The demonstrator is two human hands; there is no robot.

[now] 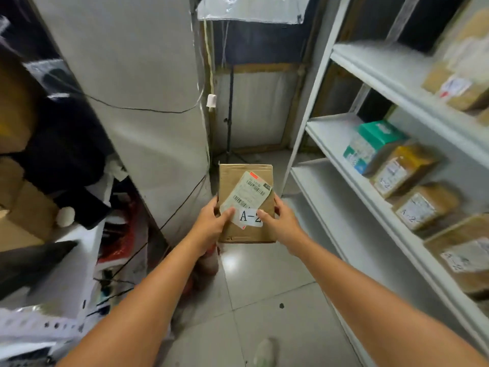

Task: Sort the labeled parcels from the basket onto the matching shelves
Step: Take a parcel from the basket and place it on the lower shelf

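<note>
1. The brown cardboard parcel [238,178] is up in the air in front of the person, over the floor, with a hand on each side.
2. A white tag [250,217] on its top says "A-2". A bigger sticker [247,190] with bar codes lies tilted next to it.
3. The left hand [211,221] grips the left edge, with its thumb on the sticker. The right hand [280,221] grips the right edge, with its thumb on the tag.
4. The floor [264,287] has pale, shiny tiles, and a bright spot of light shows just under the parcel.
5. White shelves [333,128] stand on the right, near the parcel but not touching it.
6. The middle shelf holds a row of brown boxes [420,207]. Their blurry tags look like "A-2". A green and white box [373,144] sits at the far end.
7. A big white wall [148,88] stands on the left, and a thin black wire [137,109] crosses it.
8. A black stand [230,115] is at the back.
</note>
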